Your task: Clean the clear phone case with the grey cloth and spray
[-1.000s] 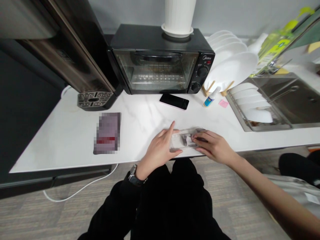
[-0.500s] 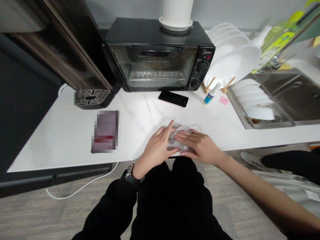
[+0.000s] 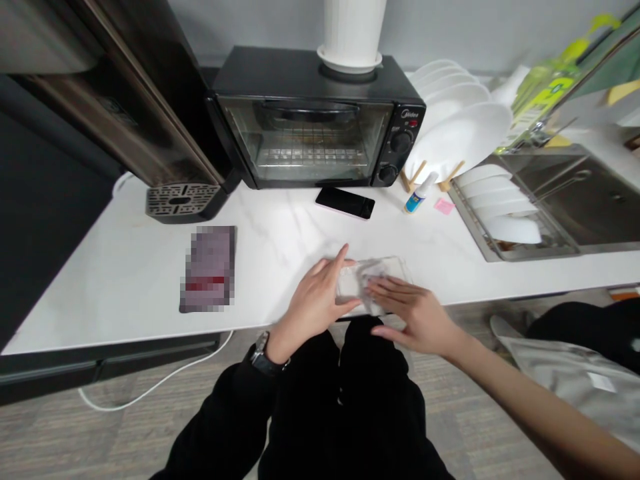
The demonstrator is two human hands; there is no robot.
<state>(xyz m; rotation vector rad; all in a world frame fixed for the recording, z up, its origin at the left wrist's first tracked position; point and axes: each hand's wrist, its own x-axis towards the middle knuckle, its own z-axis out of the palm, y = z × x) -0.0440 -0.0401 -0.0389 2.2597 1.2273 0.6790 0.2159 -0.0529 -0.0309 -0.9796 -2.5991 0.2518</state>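
Observation:
A clear phone case [image 3: 387, 270] lies flat near the front edge of the white counter [image 3: 125, 280]. My left hand [image 3: 315, 303] grips its left end, thumb and fingers curled round the edge. My right hand [image 3: 417, 313] lies flat over the case with fingers stretched out and pressed on it, something pale and crumpled partly showing under them. I cannot make out what that is. A watch sits on my left wrist.
A black phone [image 3: 345, 202] lies in front of the black toaster oven [image 3: 315, 123]. A blurred dark slab [image 3: 207, 268] rests to the left. A small spray bottle [image 3: 417, 195], pink note [image 3: 444, 206], white plates [image 3: 460, 133] and dish rack [image 3: 505, 213] stand right. A coffee machine [image 3: 150, 120] is at the back left.
My right hand slid left across the case half a second ago and has now drawn back right and toward me, fingers flat. My left hand has kept hold of the case's left end.

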